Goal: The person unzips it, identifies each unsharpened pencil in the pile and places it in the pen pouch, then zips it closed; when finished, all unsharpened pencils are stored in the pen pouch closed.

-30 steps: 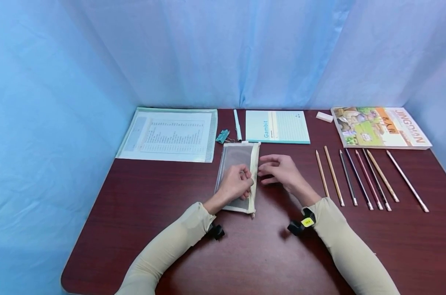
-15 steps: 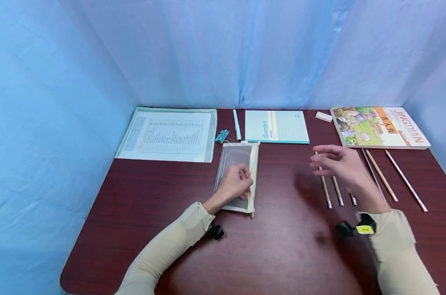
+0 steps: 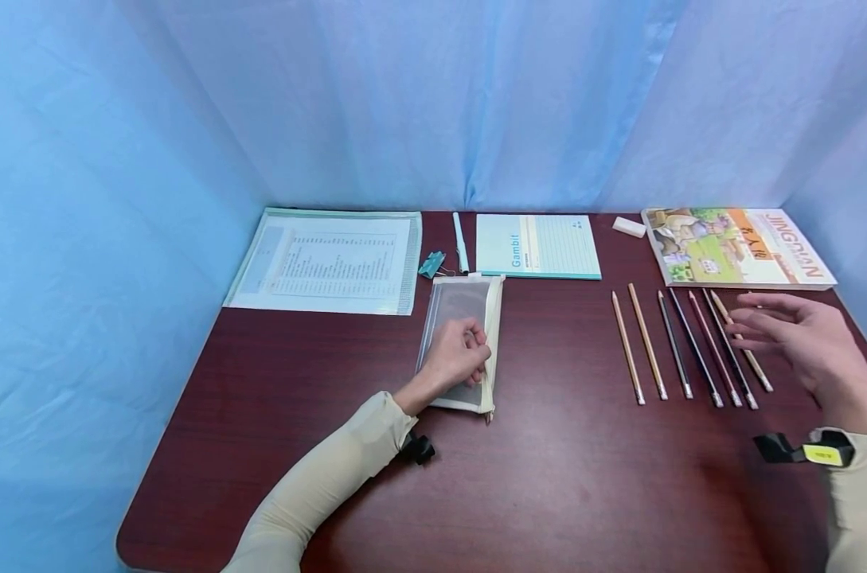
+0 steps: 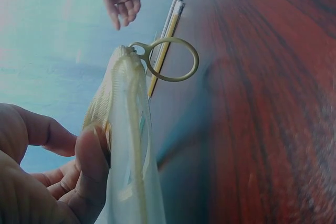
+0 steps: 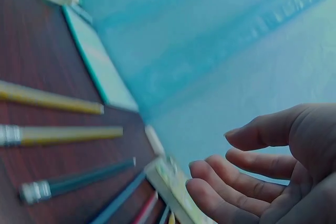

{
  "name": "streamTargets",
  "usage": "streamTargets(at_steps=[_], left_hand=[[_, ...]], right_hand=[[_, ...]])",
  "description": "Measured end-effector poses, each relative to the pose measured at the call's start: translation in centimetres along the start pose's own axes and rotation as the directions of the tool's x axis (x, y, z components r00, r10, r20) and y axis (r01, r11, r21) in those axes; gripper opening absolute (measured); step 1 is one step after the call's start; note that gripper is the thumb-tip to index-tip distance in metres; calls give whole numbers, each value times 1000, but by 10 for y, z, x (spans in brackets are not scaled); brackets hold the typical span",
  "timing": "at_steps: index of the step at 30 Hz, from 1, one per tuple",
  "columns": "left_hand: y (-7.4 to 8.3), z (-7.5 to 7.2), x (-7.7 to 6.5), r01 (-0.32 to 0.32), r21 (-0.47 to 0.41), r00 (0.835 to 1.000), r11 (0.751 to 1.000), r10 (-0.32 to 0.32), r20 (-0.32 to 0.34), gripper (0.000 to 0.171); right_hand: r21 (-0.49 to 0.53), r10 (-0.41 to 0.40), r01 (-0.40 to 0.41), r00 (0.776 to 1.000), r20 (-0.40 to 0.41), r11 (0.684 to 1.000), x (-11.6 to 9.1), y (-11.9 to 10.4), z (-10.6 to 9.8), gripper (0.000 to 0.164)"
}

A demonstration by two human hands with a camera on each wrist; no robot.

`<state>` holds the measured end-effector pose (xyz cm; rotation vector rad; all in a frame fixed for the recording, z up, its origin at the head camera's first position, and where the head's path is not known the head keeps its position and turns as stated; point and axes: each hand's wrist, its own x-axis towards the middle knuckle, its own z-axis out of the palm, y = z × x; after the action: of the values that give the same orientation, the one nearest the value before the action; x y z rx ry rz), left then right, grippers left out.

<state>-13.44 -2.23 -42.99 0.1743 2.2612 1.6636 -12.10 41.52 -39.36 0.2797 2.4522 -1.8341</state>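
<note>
My left hand (image 3: 456, 352) lies over a clear zip pouch (image 3: 453, 306) with a cream zipper edge. In the left wrist view, thumb and fingers pinch that edge close to the zipper, and a ring-shaped zipper pull (image 4: 196, 62) hangs from its end. Over at the right, my right hand (image 3: 809, 338) is held above the table with loosely bent fingers and nothing in them. Several pencils (image 3: 648, 341) lie in a row to its left, eraser ends toward me. The fingertips overlap the rightmost pencils in the head view, and the far-right white pencil is mostly hidden behind this hand.
Along the back lie a clear document folder (image 3: 333, 259), a teal binder clip (image 3: 431, 264), a white pen (image 3: 461, 243), a Gambit notebook (image 3: 540, 247), an eraser (image 3: 630, 228) and an illustrated book (image 3: 737, 247). A blue curtain (image 3: 433, 95) stands behind the table.
My right hand has moved from beside the pouch rightward across the pencils to the far right. The leftmost pencil's lower end now shows where the sleeve covered it. The left hand stays on the pouch.
</note>
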Motion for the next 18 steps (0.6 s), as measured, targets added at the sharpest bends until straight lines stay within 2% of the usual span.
streamTargets(at_steps=[4,8,10,15,16,18], left_hand=[[-1,0,0,8,-10,1000,1000,-8,1,7],[-1,-1,0,14,-9,1000,1000,-14,2,7],[-1,-1,0,14,-9,1000,1000,-14,2,7],[-1,0,0,22,-9,1000,1000,-22,5,6],[0,0,0,23,-7,1000,1000,-23,5,6],[0,0,0,26,0,1000,1000,-26,5,6]], right_hand=[[-239,26,-31,999,-22,970,4,14,-12,10],[-425,44,-54,999,-32,904,9,23,-15,35],[-537,34,-53,998,-45,842,11,24,-13,44],[-750,-39,-14,998,-53,661,15,22,-11,38],[-773,-56,2,998,-43,634,16,22,-11,37],[-794,-68,24,997,-22,607,18,23,-11,35]])
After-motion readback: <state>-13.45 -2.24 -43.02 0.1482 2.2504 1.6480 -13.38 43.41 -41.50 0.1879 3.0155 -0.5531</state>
